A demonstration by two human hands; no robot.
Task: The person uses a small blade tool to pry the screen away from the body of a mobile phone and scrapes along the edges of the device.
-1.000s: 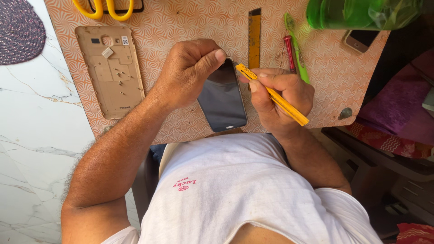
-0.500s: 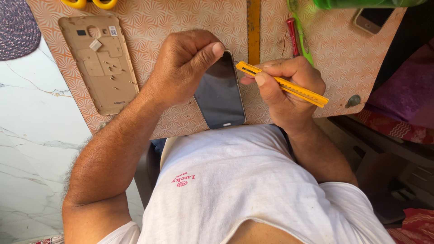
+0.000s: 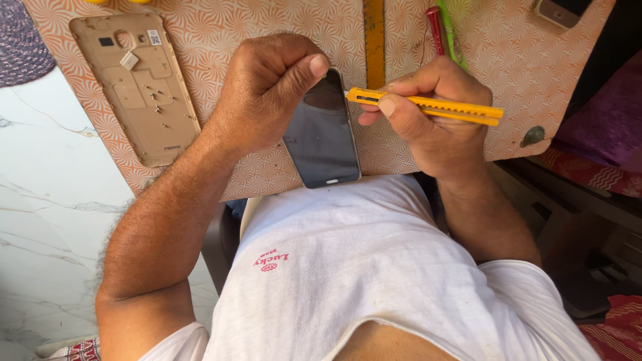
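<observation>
Dark phone [image 3: 322, 134], left hand [image 3: 267, 90] gripping, right hand [image 3: 428, 117] holding yellow cutter [image 3: 428, 107]

One phone [image 3: 322, 134], one cutter [image 3: 428, 107], one back cover [image 3: 137, 83].

Left hand [image 3: 267, 93]: grips the dark smartphone's [image 3: 322, 130] top edge.
Right hand [image 3: 428, 120]: holds a yellow cutter [image 3: 428, 105], tip at the smartphone's right edge.
Gold back cover [image 3: 137, 83]: left of the smartphone, on the patterned board [image 3: 508, 60].

An orange-patterned board [image 3: 267, 20] carries a dark phone [image 3: 321, 137], a gold back cover [image 3: 144, 87] and a yellow ruler [image 3: 374, 33].
</observation>
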